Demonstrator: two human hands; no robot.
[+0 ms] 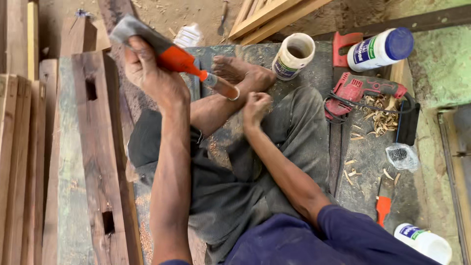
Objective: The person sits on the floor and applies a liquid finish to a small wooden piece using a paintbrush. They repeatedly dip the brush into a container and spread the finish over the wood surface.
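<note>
My left hand (149, 73) is raised and shut on an orange-handled tool (177, 59). The tool's grey metal end sticks out past the hand at the upper left, blurred, and its thin tip points down to the right. My right hand (255, 107) is curled into a fist just right of that tip, beside my bare foot (245, 73). What the fist holds is hidden. I sit cross-legged in grey trousers (294, 132) on a dark mat.
A dark wooden beam (98, 147) with cut slots lies at the left beside stacked planks (17, 147). To the right are an open white jar (294, 54), a blue-capped bottle (380, 49), a red power drill (358, 91), wood shavings (378, 118), an orange-handled chisel (383, 206) and another white bottle (424, 243).
</note>
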